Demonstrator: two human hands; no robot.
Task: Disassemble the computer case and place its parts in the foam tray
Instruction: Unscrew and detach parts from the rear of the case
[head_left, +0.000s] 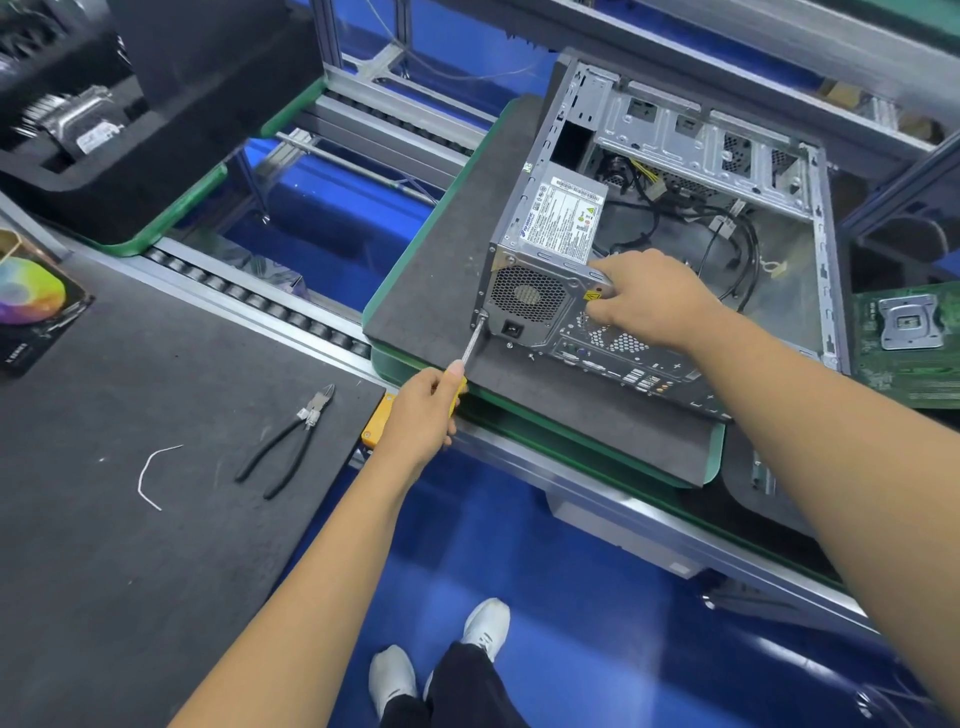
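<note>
Nearest, the left hand (422, 410) is curled round the yellow-handled screwdriver (466, 362), whose thin steel shaft runs up to a screw at the lower left corner of the boxy grey metal power supply with the honeycomb fan grille (545, 260). Just beyond, the right hand (644, 297) lies over the supply's near right corner, fingers bent down against it, apparently steadying it. The supply sits in the rear corner of the open silver steel computer case (727, 208), which lies on its side on a dark grey foam pad with a green edge (441, 270), loose black cables inside. The step in hand looks like undoing the supply's mounting screws; next the tip should stay seated and square while turning, then the remaining screws need checking. Farther off to the left, the black foam tray (104, 208) already holds a finned metal part (78, 119).
</note>
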